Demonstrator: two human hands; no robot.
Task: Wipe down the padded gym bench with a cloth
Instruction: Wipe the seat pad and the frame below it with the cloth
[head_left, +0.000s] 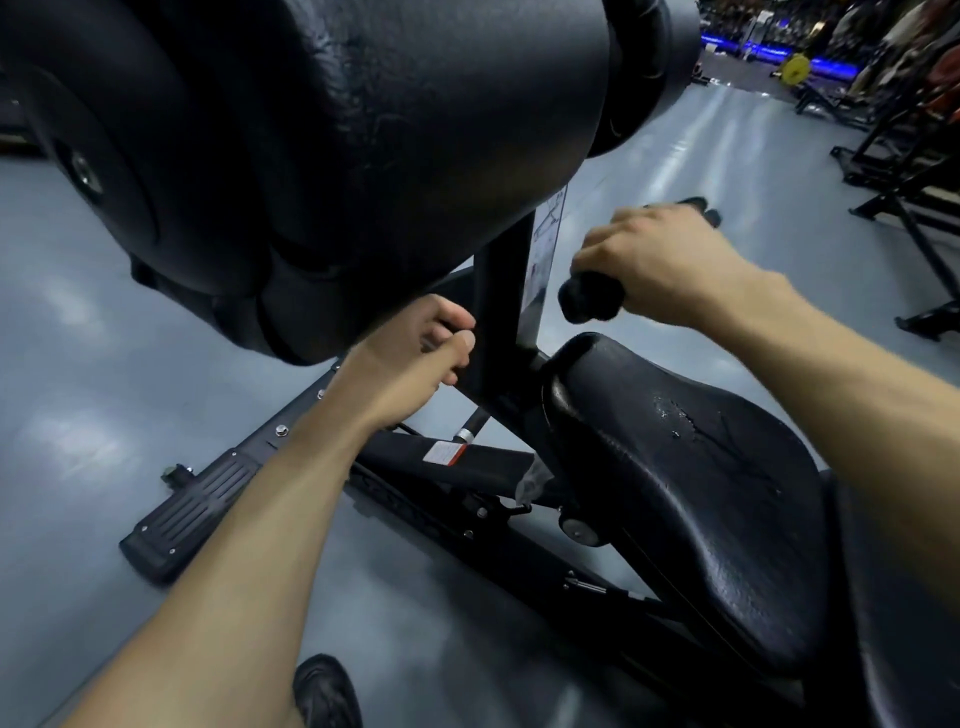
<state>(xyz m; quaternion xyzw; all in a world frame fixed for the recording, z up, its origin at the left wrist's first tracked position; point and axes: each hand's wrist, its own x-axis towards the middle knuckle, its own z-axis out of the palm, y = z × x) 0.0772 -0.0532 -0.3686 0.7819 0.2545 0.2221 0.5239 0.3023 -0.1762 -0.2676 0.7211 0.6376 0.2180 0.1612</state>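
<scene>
Grey gym floor (104, 291) all round, racks and a yellow plate far off in the dim right corner — and in the middle of it a black padded machine. The right hand (670, 260) is curled tight round a black foam-ended handle (592, 299), fingers wrapped over the top. The left hand (415, 364) is closed into a loose fist against the black upright post (506, 312), thumb on top; it seems to pinch a small lever or pin there, though what exactly sits inside the fist I cannot tell.

No cloth shows in either hand — if one is balled in the left fist, it is hidden.

The seat pad (691, 483) lies below and just to the near side of the right hand, its long axis running from the post back toward the person; the right hand is the nearer one. The big chest pad (363, 130) looms above the left hand, its top cut off by the frame. The seat shows cracks and a wet-looking patch.
</scene>
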